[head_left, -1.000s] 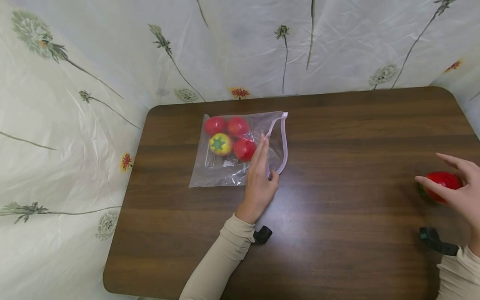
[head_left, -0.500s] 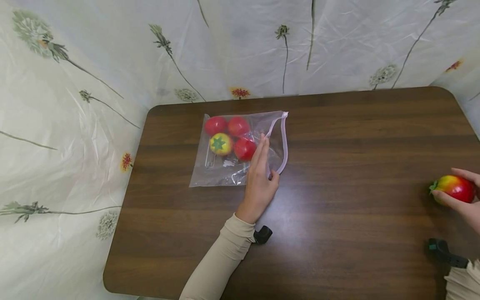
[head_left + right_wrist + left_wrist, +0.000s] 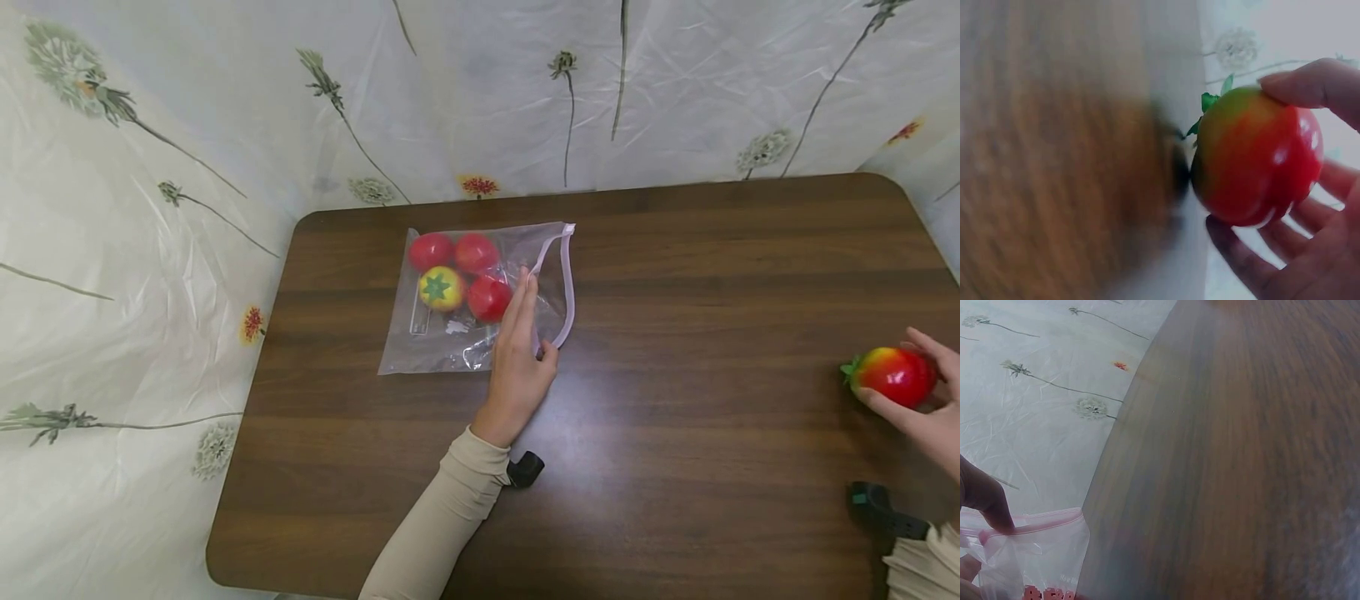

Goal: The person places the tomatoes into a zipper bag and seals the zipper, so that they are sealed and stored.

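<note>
My right hand (image 3: 933, 400) grips a red tomato (image 3: 896, 377), thumb on one side and fingers on the other. Its skin turns yellow-green near the leafy green top, as the tomato (image 3: 1260, 156) shows in the right wrist view. At the mouth of a clear zip bag (image 3: 401, 354), my left hand (image 3: 517, 367) holds the rim. In the left wrist view a finger (image 3: 988, 503) bends over the pink zip strip (image 3: 1047, 519), with another digit lower down. Inside the bag lie several tomatoes (image 3: 489, 298), one showing its yellow, star-leafed end (image 3: 441, 288).
Both hands work over a dark brown wooden table (image 3: 675, 467) with rounded corners. A pale floral sheet (image 3: 480, 92) hangs behind it and along its left side. Black camera mounts (image 3: 525, 469) sit at the wrists.
My right hand has closed round the tomato, which first shifted right and then slightly back left, its leafy top now showing. My left hand and the bag have stayed in place.
</note>
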`<state>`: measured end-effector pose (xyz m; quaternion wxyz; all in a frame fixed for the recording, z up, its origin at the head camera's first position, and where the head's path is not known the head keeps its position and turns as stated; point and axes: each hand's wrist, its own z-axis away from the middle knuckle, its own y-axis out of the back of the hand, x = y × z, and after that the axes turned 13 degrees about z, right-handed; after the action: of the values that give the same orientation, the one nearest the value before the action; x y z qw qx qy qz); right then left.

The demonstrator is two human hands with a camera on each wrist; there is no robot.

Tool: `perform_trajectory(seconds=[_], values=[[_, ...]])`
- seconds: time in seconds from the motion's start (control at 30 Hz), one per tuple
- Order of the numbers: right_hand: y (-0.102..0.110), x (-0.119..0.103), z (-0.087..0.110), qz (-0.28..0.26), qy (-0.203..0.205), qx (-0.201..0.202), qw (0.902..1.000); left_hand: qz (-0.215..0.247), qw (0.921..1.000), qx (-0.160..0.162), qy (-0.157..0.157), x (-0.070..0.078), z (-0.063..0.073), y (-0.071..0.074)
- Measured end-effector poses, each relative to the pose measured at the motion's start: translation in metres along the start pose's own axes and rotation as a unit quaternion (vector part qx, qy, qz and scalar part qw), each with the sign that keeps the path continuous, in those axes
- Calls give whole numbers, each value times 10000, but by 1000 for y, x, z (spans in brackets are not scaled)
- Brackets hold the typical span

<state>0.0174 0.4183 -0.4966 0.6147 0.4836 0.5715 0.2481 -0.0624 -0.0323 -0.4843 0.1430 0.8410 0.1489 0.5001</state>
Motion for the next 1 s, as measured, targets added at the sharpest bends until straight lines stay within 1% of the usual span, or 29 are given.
perform_trajectory(seconds=[0.1, 0.17, 0.2, 0.3, 0.43, 0.5, 0.57, 0.7, 0.77, 0.93, 1.0], values=[[-3, 0, -1, -558, -320, 59, 9979, -7, 10000, -10, -5, 0, 0, 0], [-5, 0, -1, -729, -446, 44, 9963, -9, 10000, -19, -7, -1, 0, 0], [-6, 1, -1, -715, -453, 7, 9964, -5, 10000, -22, -8, -1, 0, 0], [-7, 2, 0, -559, -342, -125, 9978, 7, 10000, -20, -13, -1, 0, 0], [-5, 4, -1, -611, 91, -137, 9980, 36, 10000, -2, -36, -2, 0, 0], [-5, 5, -1, -663, 237, -147, 9974, 47, 10000, 2, -39, -2, 0, 0], [-6, 5, -1, -765, 199, -190, 9967, 53, 10000, 0, -35, -1, 0, 0], [-9, 4, -2, -1017, -184, -230, 9944, 24, 10000, -2, -29, -1, 0, 0], [-10, 3, -2, -1142, -293, -194, 9928, -10, 10000, -4, -21, -1, 0, 0], [-12, 2, -6, -1302, 53, -74, 9914, -60, 10000, -16, 19, -1, 0, 0], [-14, 1, -7, -1347, 120, -47, 9908, -75, 10000, -16, 32, 0, 0, 0]])
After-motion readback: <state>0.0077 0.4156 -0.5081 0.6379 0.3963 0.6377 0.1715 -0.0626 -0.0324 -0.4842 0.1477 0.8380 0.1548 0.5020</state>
